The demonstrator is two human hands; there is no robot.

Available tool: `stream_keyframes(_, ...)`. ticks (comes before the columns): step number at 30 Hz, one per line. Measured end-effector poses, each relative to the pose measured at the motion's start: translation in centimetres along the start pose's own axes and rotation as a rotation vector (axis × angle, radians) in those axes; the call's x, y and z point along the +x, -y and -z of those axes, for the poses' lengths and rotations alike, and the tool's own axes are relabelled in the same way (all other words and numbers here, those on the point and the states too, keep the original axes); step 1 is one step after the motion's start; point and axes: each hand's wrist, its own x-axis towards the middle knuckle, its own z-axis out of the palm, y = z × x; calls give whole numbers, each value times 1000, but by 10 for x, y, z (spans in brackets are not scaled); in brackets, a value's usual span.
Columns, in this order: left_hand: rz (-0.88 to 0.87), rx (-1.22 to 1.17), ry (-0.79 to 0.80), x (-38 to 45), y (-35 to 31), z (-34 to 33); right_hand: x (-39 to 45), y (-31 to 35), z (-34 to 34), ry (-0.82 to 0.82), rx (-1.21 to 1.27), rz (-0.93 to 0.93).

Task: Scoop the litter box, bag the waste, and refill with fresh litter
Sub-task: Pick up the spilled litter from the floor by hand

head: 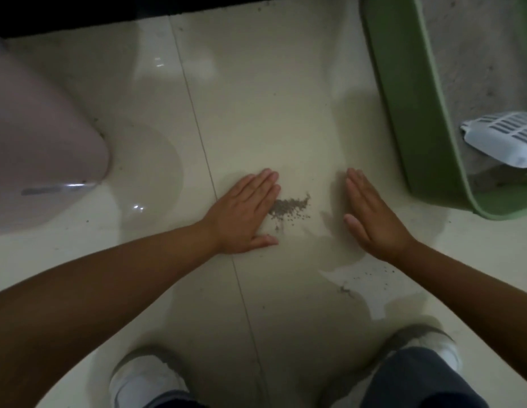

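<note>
**Hands flanking spilled litter on the tile**

While both hands are lying flat with fingers straight and together, the left hand (247, 212) is touching the small pile of spilled litter (289, 206) on the tiled floor (256, 98), and the right hand (371, 213) is resting just beside it. Right of them, the green litter box (403, 113) is holding grey litter and a white slotted scoop (505, 139).

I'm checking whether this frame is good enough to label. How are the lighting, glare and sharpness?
Head view: dim and soft overall; glare streaks on the glossy floor tiles and on the pink bin at left; both arms cast shadows; wide-angle bending at the green litter box; the spilled litter between the left hand and right hand stays legible, as does the white scoop.
</note>
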Motion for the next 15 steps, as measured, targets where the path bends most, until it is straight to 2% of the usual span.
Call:
stream_keyframes(4, -26, 18, 4, 24, -9, -2, -13, -7, -12, -37, -59, -92)
stream_keyframes(8, -101, 35, -3, 52, -26, 1, -15, -11, -23, -50, -129, -98)
stream_keyframes(15, -133, 17, -92, 65, -37, 4, -15, -13, -20, -91, -75, -105)
